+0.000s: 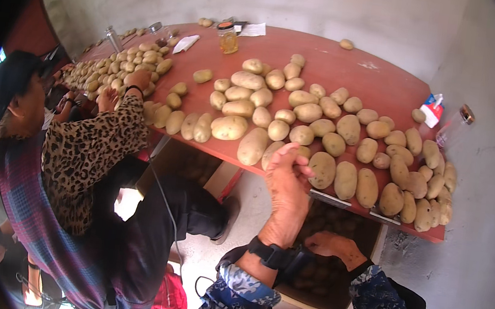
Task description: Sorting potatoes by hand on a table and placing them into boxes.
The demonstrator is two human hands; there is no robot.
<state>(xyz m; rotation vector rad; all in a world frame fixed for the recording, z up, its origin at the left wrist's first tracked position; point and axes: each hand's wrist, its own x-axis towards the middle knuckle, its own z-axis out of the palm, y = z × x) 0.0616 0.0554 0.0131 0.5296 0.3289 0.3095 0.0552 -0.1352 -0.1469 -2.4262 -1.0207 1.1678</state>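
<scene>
Potatoes point(342, 179) lie in rows along the front of a red-brown table point(182, 86). My left hand point(288, 174) is raised at the table's front edge, among the nearest potatoes, with loosely bent fingers and no potato clearly in its grip. Below the tabletop, my right hand point(331, 246) reaches over a dark box point(354, 289) with potatoes in it, its fingertips bent down into shadow, so their grip is unclear.
A person point(75, 165) sits at my left, hands on a potato pile point(117, 69); others are partly visible beyond. A jar point(228, 41), papers point(252, 30), a flask point(114, 38) and bottle point(452, 126) stand or lie toward the back. Another box point(219, 185) and a cable are below.
</scene>
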